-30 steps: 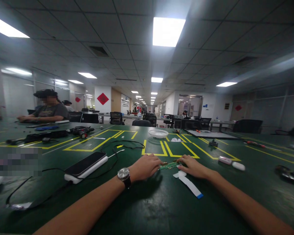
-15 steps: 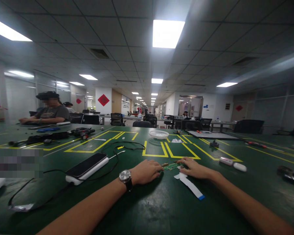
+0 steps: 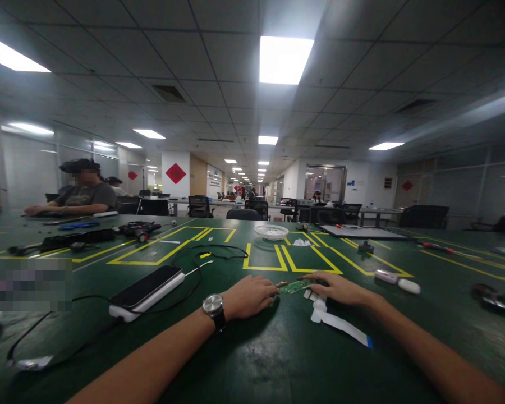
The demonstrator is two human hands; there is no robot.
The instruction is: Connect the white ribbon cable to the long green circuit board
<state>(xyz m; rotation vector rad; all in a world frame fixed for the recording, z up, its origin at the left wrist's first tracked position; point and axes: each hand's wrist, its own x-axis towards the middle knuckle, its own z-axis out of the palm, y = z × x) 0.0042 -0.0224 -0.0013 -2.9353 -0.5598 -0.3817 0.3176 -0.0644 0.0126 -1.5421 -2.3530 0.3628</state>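
Two hands on one part: the green circuit board (image 3: 295, 287) lies between them, a hand at each end. The right hand (image 3: 334, 288) has a narrow hold on its end, fingers at the far edge and thumb nearer. The left hand (image 3: 249, 297) meets the opposite end with bent fingertips; its thumb is hidden, so I cannot tell whether it pinches or merely steadies.

White ribbon cable (image 3: 345, 328): folded just below the right fingers, running off nearside and to the right. Its blue-tipped end lies loose on the green table (image 3: 252, 365), joined to nothing visible. Whether the upper end is seated in the board: cannot tell, fingers cover it.

Status, judged: board in hand, handling under way; nothing confirmed finished. Left open: the ribbon's free end and the hidden joint. Beyond the grip, well apart: white basket (image 3: 271, 232), nothing of the board in it.
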